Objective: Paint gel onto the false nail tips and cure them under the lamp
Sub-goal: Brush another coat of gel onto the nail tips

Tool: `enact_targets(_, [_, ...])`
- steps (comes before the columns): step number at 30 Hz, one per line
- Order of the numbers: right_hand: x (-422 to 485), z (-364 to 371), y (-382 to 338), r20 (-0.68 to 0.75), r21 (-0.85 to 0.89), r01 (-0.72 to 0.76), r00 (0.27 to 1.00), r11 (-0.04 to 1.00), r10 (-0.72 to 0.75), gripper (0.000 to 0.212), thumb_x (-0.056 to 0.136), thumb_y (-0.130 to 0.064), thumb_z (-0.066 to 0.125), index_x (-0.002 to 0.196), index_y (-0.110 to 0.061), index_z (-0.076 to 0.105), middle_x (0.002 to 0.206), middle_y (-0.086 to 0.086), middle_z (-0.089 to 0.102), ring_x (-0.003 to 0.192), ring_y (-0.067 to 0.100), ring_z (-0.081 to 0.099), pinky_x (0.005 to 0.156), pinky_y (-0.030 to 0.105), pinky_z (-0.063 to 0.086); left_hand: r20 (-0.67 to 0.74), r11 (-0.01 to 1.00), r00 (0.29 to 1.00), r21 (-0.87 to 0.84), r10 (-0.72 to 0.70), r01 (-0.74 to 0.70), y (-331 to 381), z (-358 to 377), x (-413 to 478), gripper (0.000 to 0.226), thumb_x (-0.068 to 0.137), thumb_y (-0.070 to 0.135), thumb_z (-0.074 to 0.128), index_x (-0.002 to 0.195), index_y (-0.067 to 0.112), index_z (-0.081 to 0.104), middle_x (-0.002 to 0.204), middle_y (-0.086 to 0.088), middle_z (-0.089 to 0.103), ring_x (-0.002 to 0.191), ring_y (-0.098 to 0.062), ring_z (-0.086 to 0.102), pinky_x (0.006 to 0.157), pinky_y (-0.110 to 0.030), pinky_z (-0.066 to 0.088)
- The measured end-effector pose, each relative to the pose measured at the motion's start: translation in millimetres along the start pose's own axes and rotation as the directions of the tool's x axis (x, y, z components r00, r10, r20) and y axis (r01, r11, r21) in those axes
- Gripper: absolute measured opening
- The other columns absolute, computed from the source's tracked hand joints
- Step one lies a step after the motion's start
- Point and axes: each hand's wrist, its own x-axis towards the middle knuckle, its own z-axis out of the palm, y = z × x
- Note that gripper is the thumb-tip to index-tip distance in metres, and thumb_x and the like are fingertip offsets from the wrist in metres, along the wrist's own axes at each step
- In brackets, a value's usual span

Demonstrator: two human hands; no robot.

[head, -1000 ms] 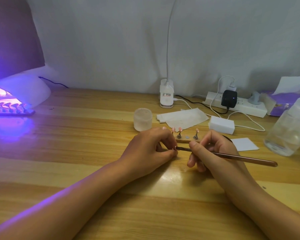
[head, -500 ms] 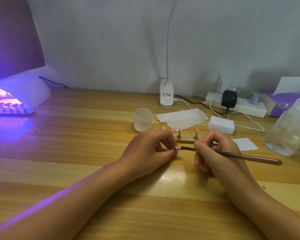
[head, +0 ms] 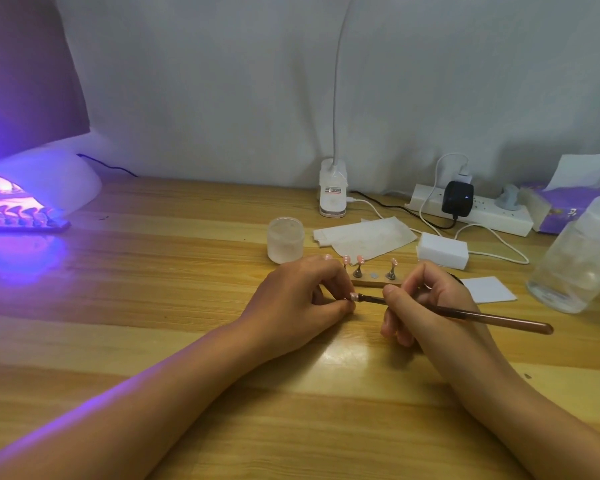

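Note:
My left hand (head: 297, 296) rests on the wooden table and pinches a small pink nail tip (head: 353, 296) between thumb and fingers. My right hand (head: 426, 303) grips a copper-coloured gel brush (head: 492, 319), whose dark tip touches that nail tip. Just behind my hands a wooden holder strip (head: 374, 281) carries more pink nail tips (head: 360, 260) on little metal stands. At the far left the curing lamp (head: 59, 181) glows violet over another row of nail tips (head: 18, 216).
A frosted jar (head: 285, 240) and paper wipes (head: 364, 235) lie behind the holder. A desk lamp base (head: 332, 188), a power strip (head: 478, 216) with cables, a white block (head: 442, 250), a white card (head: 489, 289), a clear plastic bottle (head: 579, 258) and a purple tissue pack (head: 561, 209) fill the right side.
My right hand slid the brush slightly rightward along the nail tip and then held near it. My left hand stays put.

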Motion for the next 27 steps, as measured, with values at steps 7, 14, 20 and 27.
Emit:
enact_targets(7, [-1.4, -3.0, -1.6, -0.054, 0.126, 0.021, 0.998, 0.992, -0.014, 0.014, 0.092, -0.019, 0.06, 0.083, -0.012, 0.052, 0.058, 0.007, 0.064, 0.045, 0.01, 0.051, 0.042, 0.017, 0.041, -0.003, 1.0, 1.0, -0.024, 0.004, -0.004, -2.7, 0.6, -0.8, 0.01, 0.085, 0.02, 0.075, 0.092, 0.026, 0.073, 0.091, 0.018, 0.069, 0.071, -0.005, 0.059, 0.062, -0.021, 0.048])
enact_targets(14, [-0.7, -1.6, -2.0, 0.07, 0.118, 0.021, 0.997, 0.993, -0.03, 0.013, 0.089, -0.013, 0.064, 0.09, -0.013, 0.051, 0.063, 0.006, 0.067, 0.05, 0.005, 0.056, 0.048, 0.017, 0.044, -0.012, 0.999, 1.0, -0.04, -0.002, 0.002, -5.7, 2.4, 0.3, 0.009, 0.085, 0.021, 0.075, 0.091, 0.028, 0.076, 0.084, 0.022, 0.069, 0.069, -0.009, 0.061, 0.062, -0.024, 0.049])
enact_targets(20, [-0.4, -0.2, -1.4, 0.117, 0.045, 0.049, 0.992, 0.998, -0.054, 0.013, 0.089, -0.016, 0.064, 0.089, -0.011, 0.053, 0.068, 0.004, 0.071, 0.054, 0.003, 0.061, 0.049, 0.017, 0.046, -0.017, 0.999, 1.0, -0.035, -0.006, 0.005, -6.7, 2.7, 0.2, 0.01, 0.085, 0.022, 0.076, 0.092, 0.028, 0.076, 0.084, 0.02, 0.07, 0.068, -0.01, 0.062, 0.064, -0.03, 0.052])
enact_targets(27, [-0.8, 0.2, -1.0, 0.138, 0.008, 0.075, 0.988, 0.997, -0.075, 0.012, 0.089, -0.007, 0.063, 0.085, -0.007, 0.052, 0.062, 0.005, 0.069, 0.052, 0.005, 0.062, 0.05, 0.013, 0.045, -0.005, 0.999, 1.0, -0.032, -0.014, 0.014, -6.1, 2.4, 0.7, 0.012, 0.085, 0.021, 0.076, 0.093, 0.029, 0.076, 0.084, 0.02, 0.07, 0.066, -0.004, 0.059, 0.06, -0.019, 0.047])
